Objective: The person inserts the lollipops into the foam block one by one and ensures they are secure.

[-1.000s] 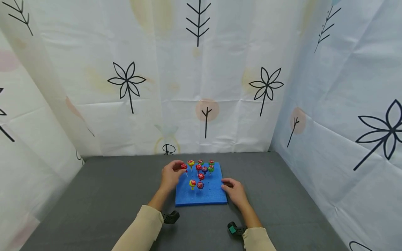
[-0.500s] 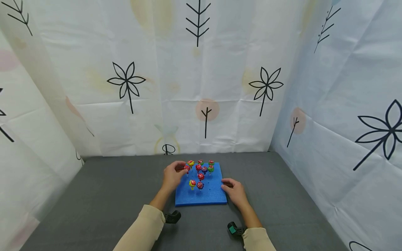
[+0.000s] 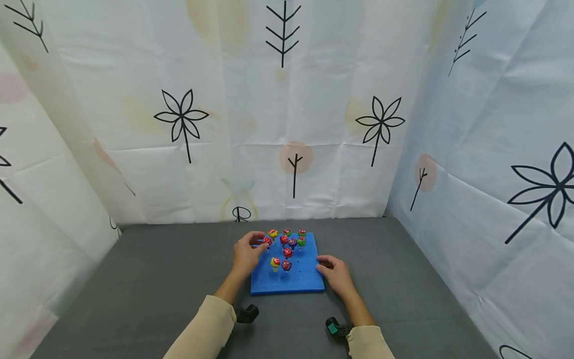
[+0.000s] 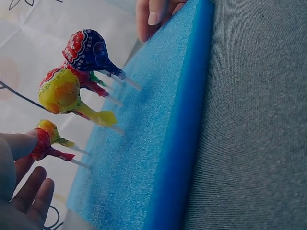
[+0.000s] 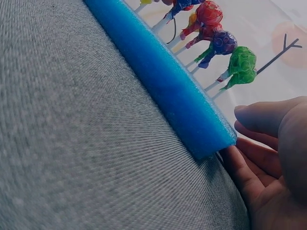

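A blue foam board (image 3: 291, 281) lies on the table with several wrapped lollipops standing in it on their sticks. At its far left part, my left hand (image 3: 245, 254) holds a red lollipop (image 4: 44, 146) by its head, the thumb lying on the wrapper. In the left wrist view that lollipop's white stick runs down to the foam. Beside it stand a yellow lollipop (image 4: 60, 91) and a dark blue and red one (image 4: 91, 50). My right hand (image 3: 336, 274) rests loosely at the board's right edge, fingers touching its side; the thumb hovers by the top edge.
Two green lollipops (image 3: 302, 241) stand towards the board's far right, with red and purple ones grouped near the middle. Grey cloth covers the table (image 3: 179, 279). White printed curtains (image 3: 332, 189) hang behind and at both sides.
My left hand has moved slightly right and down with the red lollipop, bringing it closer over the board. The right hand and the board have stayed put.
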A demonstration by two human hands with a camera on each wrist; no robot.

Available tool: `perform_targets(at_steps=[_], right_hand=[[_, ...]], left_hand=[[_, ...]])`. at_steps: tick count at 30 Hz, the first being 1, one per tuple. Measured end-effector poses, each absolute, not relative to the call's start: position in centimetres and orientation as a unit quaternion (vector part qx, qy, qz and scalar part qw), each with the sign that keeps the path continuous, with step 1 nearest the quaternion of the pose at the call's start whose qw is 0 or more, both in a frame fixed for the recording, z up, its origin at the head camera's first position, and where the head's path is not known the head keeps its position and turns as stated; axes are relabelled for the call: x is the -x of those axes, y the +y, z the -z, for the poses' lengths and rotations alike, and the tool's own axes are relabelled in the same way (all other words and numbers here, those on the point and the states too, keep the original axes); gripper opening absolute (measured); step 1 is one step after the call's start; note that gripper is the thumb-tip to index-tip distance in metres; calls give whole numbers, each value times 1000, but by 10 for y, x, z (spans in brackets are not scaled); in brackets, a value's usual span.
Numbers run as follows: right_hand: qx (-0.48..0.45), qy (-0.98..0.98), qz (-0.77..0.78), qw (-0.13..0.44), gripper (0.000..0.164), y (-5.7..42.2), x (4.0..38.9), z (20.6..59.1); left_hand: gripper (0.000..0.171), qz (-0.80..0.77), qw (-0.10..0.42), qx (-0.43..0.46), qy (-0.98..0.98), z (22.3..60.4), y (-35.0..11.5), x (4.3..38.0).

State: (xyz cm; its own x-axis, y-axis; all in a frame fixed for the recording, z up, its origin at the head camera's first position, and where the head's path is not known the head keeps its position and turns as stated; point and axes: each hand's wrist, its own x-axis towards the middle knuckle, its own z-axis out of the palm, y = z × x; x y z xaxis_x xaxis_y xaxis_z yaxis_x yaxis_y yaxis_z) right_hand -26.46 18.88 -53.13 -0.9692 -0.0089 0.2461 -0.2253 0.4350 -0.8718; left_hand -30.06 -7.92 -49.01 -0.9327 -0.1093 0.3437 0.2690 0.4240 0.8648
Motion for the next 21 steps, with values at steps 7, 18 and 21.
perform_targets(at_steps=[7,18,21], right_hand=[[-73,-842,-525,97,23,191,264,530],[-50,-821,-563,78,27,194,264,529],[-44,-804,-590,61,29,197,265,527]], left_hand=[[25,546,170,42,-819,491,-78,299],[26,537,202,33,-818,494,-89,279],[27,520,217,56,-824,495,-95,272]])
